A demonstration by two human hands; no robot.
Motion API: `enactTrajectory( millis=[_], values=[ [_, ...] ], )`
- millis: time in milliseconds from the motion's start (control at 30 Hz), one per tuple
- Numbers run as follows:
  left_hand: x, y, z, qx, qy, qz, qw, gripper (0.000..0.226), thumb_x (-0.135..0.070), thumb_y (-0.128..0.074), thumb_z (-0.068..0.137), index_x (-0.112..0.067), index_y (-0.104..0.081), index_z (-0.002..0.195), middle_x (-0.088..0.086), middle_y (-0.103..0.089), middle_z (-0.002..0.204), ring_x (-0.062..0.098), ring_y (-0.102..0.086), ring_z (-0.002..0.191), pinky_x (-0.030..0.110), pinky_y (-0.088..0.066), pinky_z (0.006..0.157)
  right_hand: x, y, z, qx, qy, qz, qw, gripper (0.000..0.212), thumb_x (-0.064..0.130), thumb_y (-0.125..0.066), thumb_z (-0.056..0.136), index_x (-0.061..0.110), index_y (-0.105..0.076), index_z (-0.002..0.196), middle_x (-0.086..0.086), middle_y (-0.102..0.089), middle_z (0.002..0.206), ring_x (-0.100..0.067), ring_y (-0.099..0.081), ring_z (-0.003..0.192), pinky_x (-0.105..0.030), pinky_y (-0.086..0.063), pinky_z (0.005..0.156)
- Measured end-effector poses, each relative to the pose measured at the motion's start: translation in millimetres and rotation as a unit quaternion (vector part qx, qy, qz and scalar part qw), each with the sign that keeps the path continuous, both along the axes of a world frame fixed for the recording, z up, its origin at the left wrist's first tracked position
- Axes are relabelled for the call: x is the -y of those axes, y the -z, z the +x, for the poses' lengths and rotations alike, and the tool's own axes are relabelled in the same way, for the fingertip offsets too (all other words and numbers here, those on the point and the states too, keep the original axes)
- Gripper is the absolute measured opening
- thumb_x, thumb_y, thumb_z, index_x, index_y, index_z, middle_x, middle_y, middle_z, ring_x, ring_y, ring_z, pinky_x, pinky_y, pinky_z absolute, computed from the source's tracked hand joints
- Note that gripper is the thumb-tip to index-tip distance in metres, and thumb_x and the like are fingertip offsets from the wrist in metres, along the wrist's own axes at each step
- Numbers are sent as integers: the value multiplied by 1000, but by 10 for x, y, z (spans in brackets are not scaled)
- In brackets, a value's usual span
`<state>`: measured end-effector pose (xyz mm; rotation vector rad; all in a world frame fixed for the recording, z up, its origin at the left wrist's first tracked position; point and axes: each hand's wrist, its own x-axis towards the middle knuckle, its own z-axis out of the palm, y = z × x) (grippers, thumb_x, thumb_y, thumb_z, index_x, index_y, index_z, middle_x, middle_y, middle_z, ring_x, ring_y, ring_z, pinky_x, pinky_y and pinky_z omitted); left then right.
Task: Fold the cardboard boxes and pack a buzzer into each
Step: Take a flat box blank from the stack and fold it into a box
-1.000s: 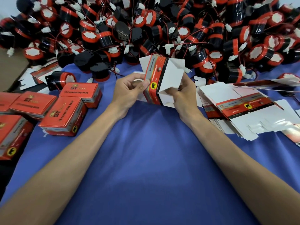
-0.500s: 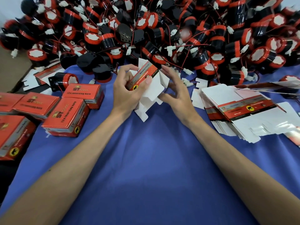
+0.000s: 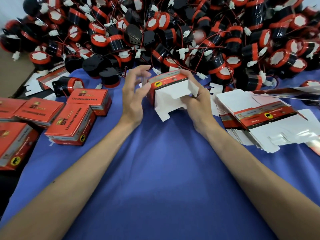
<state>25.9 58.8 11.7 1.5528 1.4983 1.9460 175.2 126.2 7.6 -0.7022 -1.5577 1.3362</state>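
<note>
Right hand (image 3: 197, 103) grips the box (image 3: 170, 91); left hand (image 3: 133, 97), fingers spread, apparently clear. Card likely light, creasable: hold panel edges.

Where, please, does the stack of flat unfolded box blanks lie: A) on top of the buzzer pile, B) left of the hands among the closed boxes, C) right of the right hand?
C: the stack of flat blanks lies on the blue cloth just right of the right hand, which holds the half-folded box.
</note>
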Motion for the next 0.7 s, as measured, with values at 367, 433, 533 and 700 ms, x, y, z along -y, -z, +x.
enactTrajectory(
  millis=[367,433,533,700],
  values=[
    [-49,60,106,-330,-6,-24,944,102,-49,-84,66,4,-38,139,7,-34,143,25,-28,138,34,-22,118,-4,-72,35,-118,-19,-153,981,67,-18,-38,76,32,-65,111,-4,-66,113,-25,-63,102,-34,-56,61],
    [-47,63,91,-289,-40,-10,956,91,-41,-86,66,3,-45,134,14,-42,137,29,-39,131,37,-32,113,9,-75,26,-113,-53,-148,981,66,-19,-38,77,30,-66,111,-4,-65,112,-23,-65,96,-30,-55,56],
    [-58,39,61,-233,-44,-4,971,92,-48,-86,60,4,-49,127,22,-44,127,32,-44,123,44,-39,106,5,-71,32,-111,-94,-142,979,64,-20,-39,78,28,-65,112,-5,-65,112,-22,-65,95,-31,-55,60],
    [-67,25,88,-229,7,-16,973,106,-81,-56,68,9,-48,124,25,-42,125,32,-43,121,37,-36,108,-8,-59,58,-105,-104,-137,979,62,-17,-41,81,31,-60,117,-2,-66,108,-22,-63,102,-32,-55,67]
  ],
)
